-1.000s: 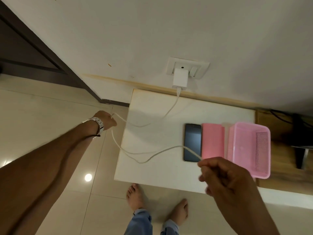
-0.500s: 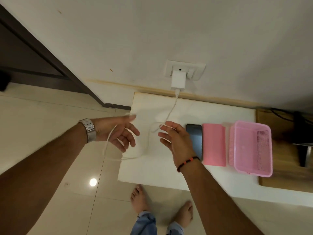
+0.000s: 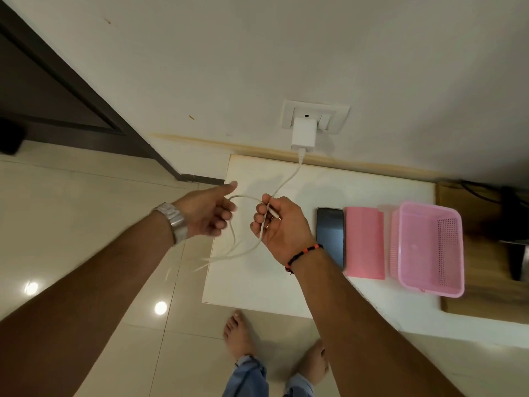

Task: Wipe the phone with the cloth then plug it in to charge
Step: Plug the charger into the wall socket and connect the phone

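Note:
A dark phone (image 3: 330, 236) lies face up on the white table (image 3: 357, 181), with a folded pink cloth (image 3: 364, 242) touching its right side. A white charger (image 3: 304, 136) sits in the wall socket (image 3: 315, 117). Its white cable (image 3: 286, 181) runs down to my right hand (image 3: 279, 224), which grips it, the plug end lying across the palm. My left hand (image 3: 206, 212), wearing a watch, has loosely spread fingers with a loop of the cable running through them. The slack hangs blurred below both hands, off the table's left edge.
A pink plastic basket (image 3: 426, 247) stands right of the cloth, on the table's right end. Beyond it lie a wooden surface (image 3: 481, 299) and a dark object with black wires (image 3: 515, 230). My bare feet (image 3: 240, 336) stand on the tiled floor. A dark door frame (image 3: 86, 90) runs at left.
My hands came together over the table's left part. The right hand moved from the front edge to the cable near the phone, and the cable gathered into loops between both hands.

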